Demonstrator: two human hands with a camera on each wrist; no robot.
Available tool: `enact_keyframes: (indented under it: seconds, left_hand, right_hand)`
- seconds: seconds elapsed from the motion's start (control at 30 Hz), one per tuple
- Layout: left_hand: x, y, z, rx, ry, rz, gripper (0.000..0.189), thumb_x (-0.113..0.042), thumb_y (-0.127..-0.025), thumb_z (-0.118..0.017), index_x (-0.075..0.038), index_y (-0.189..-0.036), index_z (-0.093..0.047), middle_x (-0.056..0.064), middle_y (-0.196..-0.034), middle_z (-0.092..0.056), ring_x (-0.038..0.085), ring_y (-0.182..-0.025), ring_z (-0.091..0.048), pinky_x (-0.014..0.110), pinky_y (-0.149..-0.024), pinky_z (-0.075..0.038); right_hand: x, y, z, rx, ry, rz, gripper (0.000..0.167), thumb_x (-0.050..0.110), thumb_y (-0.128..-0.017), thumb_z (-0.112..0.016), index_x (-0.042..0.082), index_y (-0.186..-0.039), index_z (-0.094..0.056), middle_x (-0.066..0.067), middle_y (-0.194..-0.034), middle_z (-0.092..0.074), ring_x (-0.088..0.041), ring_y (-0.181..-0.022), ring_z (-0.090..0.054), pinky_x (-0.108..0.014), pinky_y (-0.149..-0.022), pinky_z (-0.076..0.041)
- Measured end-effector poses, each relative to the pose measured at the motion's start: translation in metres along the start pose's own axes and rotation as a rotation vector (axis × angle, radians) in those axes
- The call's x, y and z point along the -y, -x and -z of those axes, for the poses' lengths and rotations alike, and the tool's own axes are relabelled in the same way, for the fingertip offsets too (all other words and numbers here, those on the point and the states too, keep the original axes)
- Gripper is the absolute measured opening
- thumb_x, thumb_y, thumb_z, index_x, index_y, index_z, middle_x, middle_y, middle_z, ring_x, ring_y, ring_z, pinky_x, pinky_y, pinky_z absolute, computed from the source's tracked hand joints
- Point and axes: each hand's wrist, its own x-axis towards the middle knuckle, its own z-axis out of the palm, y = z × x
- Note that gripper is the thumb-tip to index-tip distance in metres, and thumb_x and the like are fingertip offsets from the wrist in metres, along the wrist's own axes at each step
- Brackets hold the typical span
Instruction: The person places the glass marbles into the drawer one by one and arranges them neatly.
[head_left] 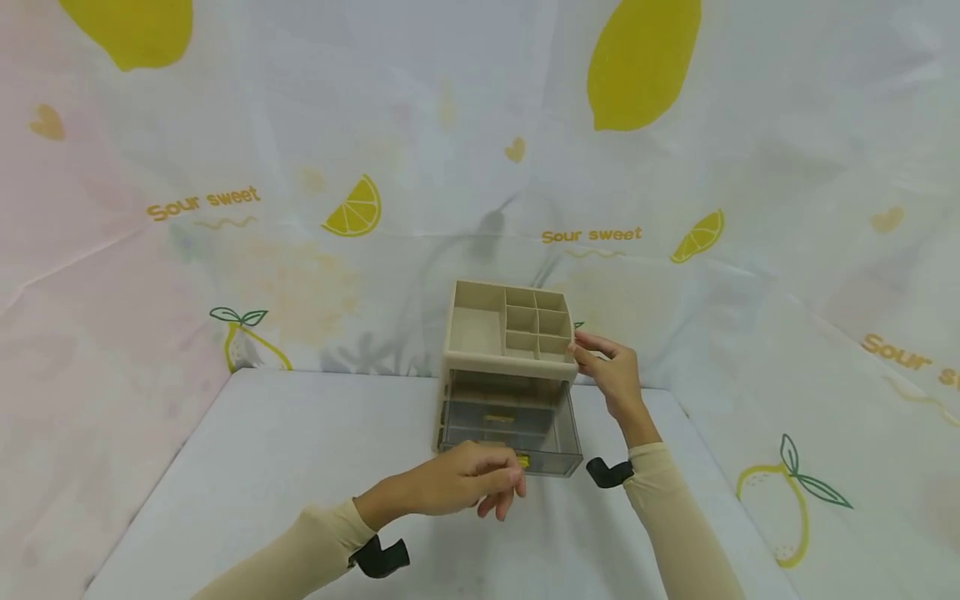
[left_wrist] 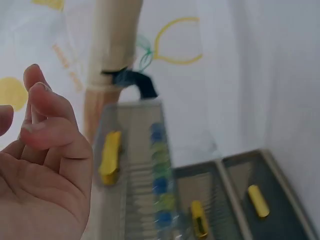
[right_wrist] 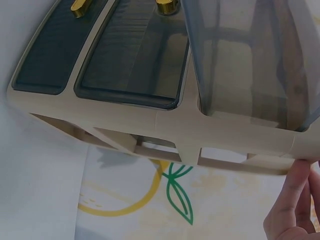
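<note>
A beige desktop drawer organizer (head_left: 512,363) stands on the table, its top divided into several compartments. Its top grey transparent drawer (head_left: 562,461), with a gold handle (left_wrist: 110,159), is pulled out. At the organizer's upper right edge, my right hand (head_left: 617,377) grips the rim with thumb and fingers; its fingertips (right_wrist: 299,172) touch the side in the right wrist view. My left hand (head_left: 461,479) hovers before the drawer front, fingers loosely bent and holding nothing. Through the drawer front, a row of blurred blue and yellow-green pieces (left_wrist: 161,185) shows; their kind is unclear.
Two lower drawers are closed, with gold handles (left_wrist: 199,219) on their fronts. The white table (head_left: 300,450) meets a lemon-print cloth backdrop (head_left: 450,167) behind the organizer. Black wrist mounts (head_left: 382,557) stick out from both sleeves.
</note>
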Motion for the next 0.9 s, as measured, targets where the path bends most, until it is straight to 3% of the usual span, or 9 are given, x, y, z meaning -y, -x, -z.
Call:
enact_keyframes:
  seconds: [0.13,0.27,0.6,0.9]
  left_hand:
    - [0.01,0.004,-0.013,0.037,0.092,0.062,0.027,-0.023,-0.108,-0.036,-0.011,-0.103,-0.06,0.003,-0.074,-0.063,0.007,-0.056,-0.051,0.018,-0.047,-0.039]
    - [0.022,0.007,-0.023,0.002,0.214,0.145,0.031,-0.026,-0.108,-0.035,-0.007,-0.105,-0.059,0.016,-0.075,-0.063,0.01,-0.053,-0.049,0.018,-0.042,-0.035]
    - [0.043,0.007,-0.037,-0.086,0.445,0.254,0.046,-0.038,-0.108,-0.028,-0.001,-0.103,-0.055,-0.001,-0.066,-0.053,0.008,-0.046,-0.039,0.019,-0.039,-0.029]
    - [0.042,0.0,-0.042,-0.322,0.534,0.337,0.054,-0.049,-0.103,-0.038,0.0,-0.107,-0.059,-0.002,-0.061,-0.047,0.008,-0.048,-0.039,0.018,-0.041,-0.031]
  right_hand:
    - [0.008,0.005,-0.001,-0.005,0.015,0.006,0.037,0.002,-0.09,-0.068,-0.011,-0.123,-0.061,-0.012,-0.11,-0.066,-0.012,-0.087,-0.068,-0.023,-0.077,-0.057]
    - [0.008,0.006,-0.002,0.0,0.019,0.015,0.036,0.002,-0.09,-0.068,-0.011,-0.123,-0.061,-0.015,-0.112,-0.065,-0.011,-0.089,-0.068,-0.022,-0.077,-0.057]
    - [-0.008,-0.003,0.002,-0.008,-0.001,0.012,0.037,0.003,-0.089,-0.07,-0.009,-0.123,-0.062,-0.01,-0.107,-0.066,-0.014,-0.09,-0.068,-0.023,-0.077,-0.057]
    - [-0.02,-0.009,0.002,-0.021,0.006,0.027,0.04,0.011,-0.088,-0.074,-0.006,-0.122,-0.064,-0.009,-0.107,-0.066,-0.012,-0.088,-0.068,-0.024,-0.078,-0.057]
